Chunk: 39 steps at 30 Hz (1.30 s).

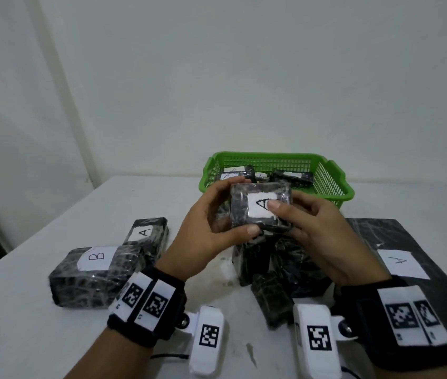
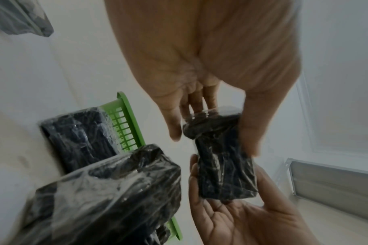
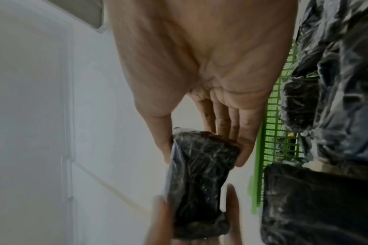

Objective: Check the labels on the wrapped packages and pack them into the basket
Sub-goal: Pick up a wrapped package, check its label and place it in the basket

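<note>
Left hand [image 1: 211,228] and right hand [image 1: 323,236] raised, facing, fingers curled in grip.

Black wrapped pkg [image 1: 257,209], label "A" up, held just before green basket [image 1: 334,184] w/ more pkgs inside.

head view looking down, wrist views close, all sharing held package [image 1: 260,207]

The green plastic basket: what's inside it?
Inside the green plastic basket lie several black wrapped packages, one labelled A. The held package hides the near part; the exact count is unclear.
</note>
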Each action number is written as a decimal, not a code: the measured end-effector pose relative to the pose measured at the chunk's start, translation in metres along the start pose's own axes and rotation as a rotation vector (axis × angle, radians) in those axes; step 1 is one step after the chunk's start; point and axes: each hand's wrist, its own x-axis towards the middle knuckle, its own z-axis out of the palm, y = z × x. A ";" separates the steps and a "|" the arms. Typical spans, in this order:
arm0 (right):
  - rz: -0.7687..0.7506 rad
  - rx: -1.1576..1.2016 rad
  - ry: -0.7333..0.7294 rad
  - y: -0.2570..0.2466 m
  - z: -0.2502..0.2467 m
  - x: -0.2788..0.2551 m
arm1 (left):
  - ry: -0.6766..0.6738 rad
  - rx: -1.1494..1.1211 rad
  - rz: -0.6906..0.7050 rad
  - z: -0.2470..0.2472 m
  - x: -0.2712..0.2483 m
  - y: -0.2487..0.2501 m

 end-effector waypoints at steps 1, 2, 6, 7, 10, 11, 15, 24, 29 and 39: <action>-0.020 -0.013 0.016 -0.001 0.000 0.000 | 0.002 -0.008 -0.029 0.000 0.000 0.000; -0.038 -0.030 0.023 -0.001 0.000 0.001 | 0.012 -0.002 -0.049 0.000 0.000 0.000; -0.036 -0.020 0.011 0.000 0.006 0.000 | 0.092 0.047 -0.030 0.001 0.001 0.001; -0.035 -0.014 0.017 0.000 0.007 0.000 | 0.090 0.041 -0.027 0.001 0.001 0.002; -0.033 -0.002 0.060 0.000 0.008 0.000 | 0.061 0.032 -0.044 0.004 0.000 0.001; -0.036 -0.010 0.064 0.000 0.008 0.000 | 0.063 0.022 -0.056 0.004 0.001 0.001; -0.071 -0.053 0.042 -0.001 0.007 0.000 | 0.091 -0.061 -0.063 0.000 0.002 -0.002; -0.199 -0.008 0.001 -0.005 0.006 -0.003 | 0.064 0.066 -0.040 -0.009 0.004 0.001; -0.064 0.167 -0.065 -0.011 0.009 -0.005 | 0.034 -0.045 -0.035 -0.004 0.004 0.001; -0.008 0.053 -0.118 -0.001 0.008 -0.001 | -0.043 -0.104 -0.143 0.000 0.002 0.001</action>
